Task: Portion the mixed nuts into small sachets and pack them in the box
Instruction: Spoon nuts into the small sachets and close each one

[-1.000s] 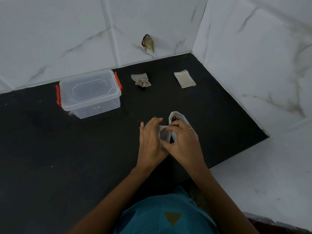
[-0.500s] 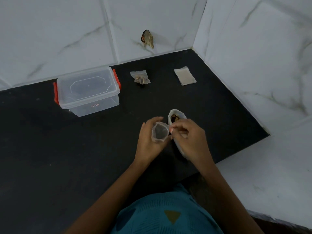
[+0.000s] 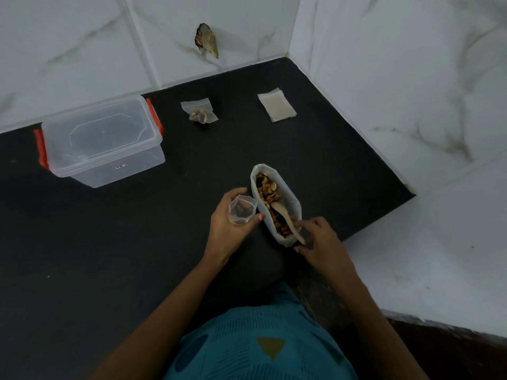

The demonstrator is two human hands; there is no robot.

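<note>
My left hand (image 3: 230, 226) grips a small clear sachet (image 3: 242, 209), held with its mouth spread open. Just right of it lies a big white bag of mixed nuts (image 3: 275, 204), open at the top, with a pale wooden spoon (image 3: 286, 220) resting in it. My right hand (image 3: 319, 242) is at the bag's near end, fingertips touching the spoon's handle; a firm grip on it does not show. A filled sachet (image 3: 201, 115) lies at the back. The clear lidded box (image 3: 101, 139) with orange clips stands at the back left.
A stack of flat empty sachets (image 3: 277, 107) lies at the back right of the black counter (image 3: 109, 242). White marble walls close off the back and right. The counter's right edge drops to a white ledge (image 3: 439, 242).
My right hand let go of the sachet and moved back to the spoon handle, uncovering the nut bag. My left hand holds the sachet alone, mouth open.
</note>
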